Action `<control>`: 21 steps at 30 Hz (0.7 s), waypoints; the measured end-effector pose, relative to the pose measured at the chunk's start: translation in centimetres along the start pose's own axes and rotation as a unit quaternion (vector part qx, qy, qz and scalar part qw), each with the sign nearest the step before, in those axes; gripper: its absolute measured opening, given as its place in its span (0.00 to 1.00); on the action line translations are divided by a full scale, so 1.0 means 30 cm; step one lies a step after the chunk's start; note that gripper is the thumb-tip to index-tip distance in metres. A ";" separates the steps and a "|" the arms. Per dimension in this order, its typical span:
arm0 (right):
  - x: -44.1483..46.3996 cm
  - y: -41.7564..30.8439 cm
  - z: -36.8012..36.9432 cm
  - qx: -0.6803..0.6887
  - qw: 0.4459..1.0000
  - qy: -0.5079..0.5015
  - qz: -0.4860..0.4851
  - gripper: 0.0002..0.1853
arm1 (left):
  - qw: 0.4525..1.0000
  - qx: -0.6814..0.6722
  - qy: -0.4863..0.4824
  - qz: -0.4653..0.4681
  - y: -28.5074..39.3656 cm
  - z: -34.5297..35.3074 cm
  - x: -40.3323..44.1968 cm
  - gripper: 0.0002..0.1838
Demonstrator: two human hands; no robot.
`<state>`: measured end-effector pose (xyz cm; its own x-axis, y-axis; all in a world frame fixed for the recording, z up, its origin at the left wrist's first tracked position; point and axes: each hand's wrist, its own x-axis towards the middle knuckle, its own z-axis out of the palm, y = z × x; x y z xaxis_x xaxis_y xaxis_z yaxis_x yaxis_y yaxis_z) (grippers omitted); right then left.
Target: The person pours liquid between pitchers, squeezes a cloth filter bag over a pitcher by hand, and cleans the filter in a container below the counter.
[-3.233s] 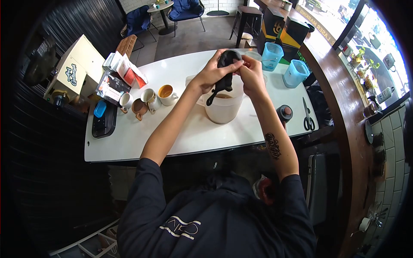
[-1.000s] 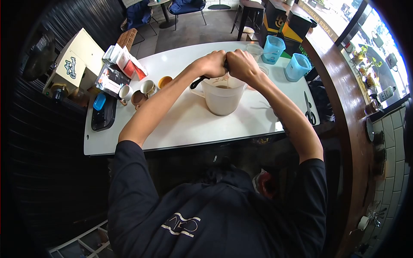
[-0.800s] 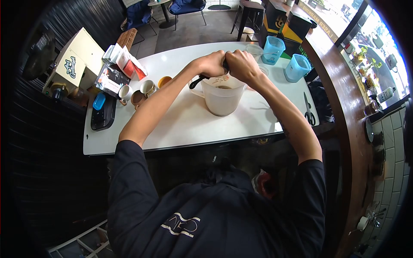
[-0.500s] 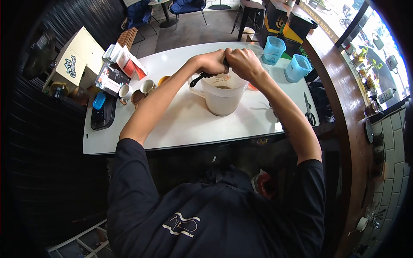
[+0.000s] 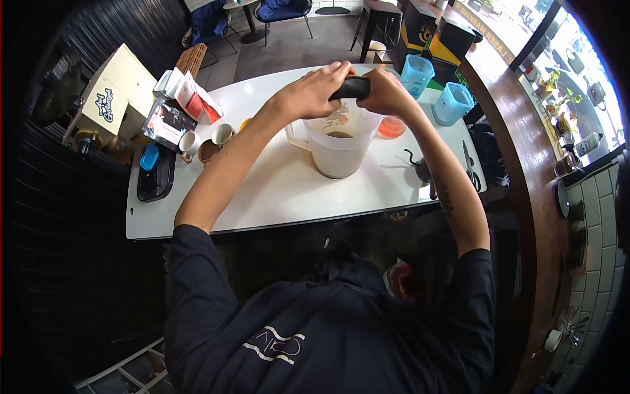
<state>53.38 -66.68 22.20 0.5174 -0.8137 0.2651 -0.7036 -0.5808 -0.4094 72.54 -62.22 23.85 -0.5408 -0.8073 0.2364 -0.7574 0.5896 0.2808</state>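
Observation:
A thick black hand-held tool (image 5: 351, 87) spans the gap between my hands, above the mouth of a large translucent pitcher (image 5: 338, 154). My left hand (image 5: 315, 90) is closed around its left end and my right hand (image 5: 386, 93) around its right end. Fingers cover much of the tool, so its exact kind is unclear. The pitcher stands upright on the white table (image 5: 275, 190), its handle to the left. Brownish liquid and bits stuck to the inner wall show inside it.
Mugs (image 5: 223, 134), a black scale (image 5: 156, 177) and packets (image 5: 197, 98) stand at left. On the right are two blue pitchers (image 5: 453, 104), a red container (image 5: 392, 127), a small dark gooseneck kettle (image 5: 420, 167) and scissors (image 5: 471, 167). A wooden counter (image 5: 518, 177) runs beyond.
The tool's black handle, which stuck out to the lower left, now lies level between my hands. My hands have moved slightly apart, and the kettle near my right forearm shows more.

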 end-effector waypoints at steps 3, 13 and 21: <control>-0.012 -0.003 -0.034 0.062 0.996 -0.056 0.003 0.23 | 0.981 0.150 0.100 0.071 0.016 0.027 -0.023 0.29; 0.049 0.018 -0.055 0.277 0.919 -0.272 0.071 0.16 | 0.933 0.294 0.155 0.138 0.023 0.064 -0.021 0.21; 0.065 -0.058 0.022 0.071 0.972 -0.212 0.078 0.15 | 0.936 0.317 0.148 0.049 0.012 0.096 0.028 0.06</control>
<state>55.93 -67.25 22.85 0.5859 -0.7900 -0.1806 -0.7301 -0.4178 -0.5408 70.75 -62.77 21.47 -0.5642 -0.6525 0.5059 -0.8256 0.4494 -0.3412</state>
